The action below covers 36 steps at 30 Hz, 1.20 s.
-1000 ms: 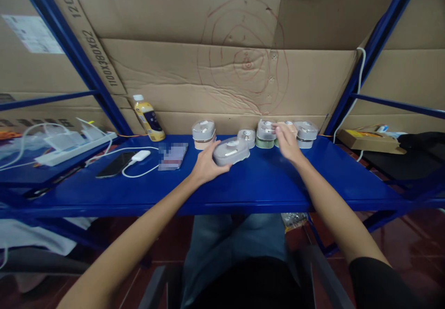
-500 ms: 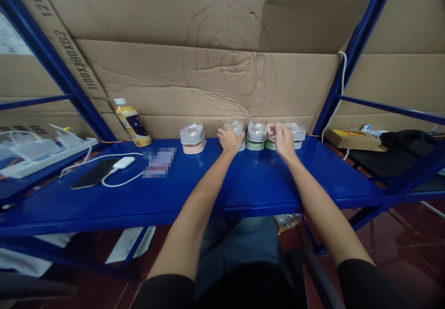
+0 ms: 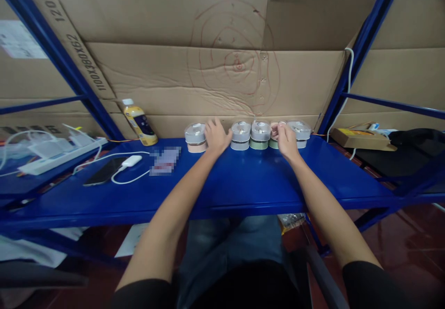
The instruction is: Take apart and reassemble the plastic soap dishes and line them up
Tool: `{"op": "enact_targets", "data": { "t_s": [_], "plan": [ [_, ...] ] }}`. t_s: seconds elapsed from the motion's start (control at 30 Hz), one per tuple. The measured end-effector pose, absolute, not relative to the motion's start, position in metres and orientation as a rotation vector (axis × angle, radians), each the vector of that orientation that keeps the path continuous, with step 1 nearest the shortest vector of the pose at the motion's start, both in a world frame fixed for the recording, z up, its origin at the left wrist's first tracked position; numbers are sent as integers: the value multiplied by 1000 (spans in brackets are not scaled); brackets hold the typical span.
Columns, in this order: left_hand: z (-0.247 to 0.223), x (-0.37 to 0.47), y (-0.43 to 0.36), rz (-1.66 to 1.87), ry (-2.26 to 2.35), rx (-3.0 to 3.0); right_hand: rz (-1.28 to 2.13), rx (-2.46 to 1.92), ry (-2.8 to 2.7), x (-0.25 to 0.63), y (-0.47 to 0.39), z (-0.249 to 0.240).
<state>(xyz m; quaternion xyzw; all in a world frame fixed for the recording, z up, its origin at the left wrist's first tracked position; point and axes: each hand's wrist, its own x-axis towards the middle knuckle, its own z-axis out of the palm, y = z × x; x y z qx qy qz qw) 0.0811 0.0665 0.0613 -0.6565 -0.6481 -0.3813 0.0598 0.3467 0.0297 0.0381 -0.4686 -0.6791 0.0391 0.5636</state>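
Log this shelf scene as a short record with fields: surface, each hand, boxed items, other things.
surface: blue metal shelf, cardboard wall behind
left hand: open, resting between the beige-based box and the grey-based box
right hand: fingers curled on a box in the row, partly hiding it; grip unclear
boxed items: small clear-lidded boxes in a row along the cardboard, green-based box among them
other things: yellow bottle, phone, white charger, power strip

Left hand (image 3: 216, 136) and right hand (image 3: 287, 139) rest among stacked lidded containers (image 3: 260, 134) along the blue shelf (image 3: 243, 183)
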Motion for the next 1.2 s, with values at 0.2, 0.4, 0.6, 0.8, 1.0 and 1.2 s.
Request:
{"op": "enact_targets", "data": {
  "t_s": [0.2,0.4,0.6,0.8,1.0,1.2],
  "plan": [
    [61,12,77,-907,-2216,-1653,110,-1092,-1501,336,22,41],
    [53,-11,79,-984,-2330,-1752,124,-1114,-1523,336,18,43],
    [67,-12,40,-1189,-2086,-1825,82,-1126,-1550,330,12,45],
    [58,-2,-8,-1248,-1326,-2633,193,-924,-1863,297,-9,38],
    [29,14,-31,-1149,-1112,-3150,319,-861,-2333,273,-23,21],
    [15,7,-27,-1202,-1184,-3223,415,-865,-2300,281,-18,27]
  ]
}}
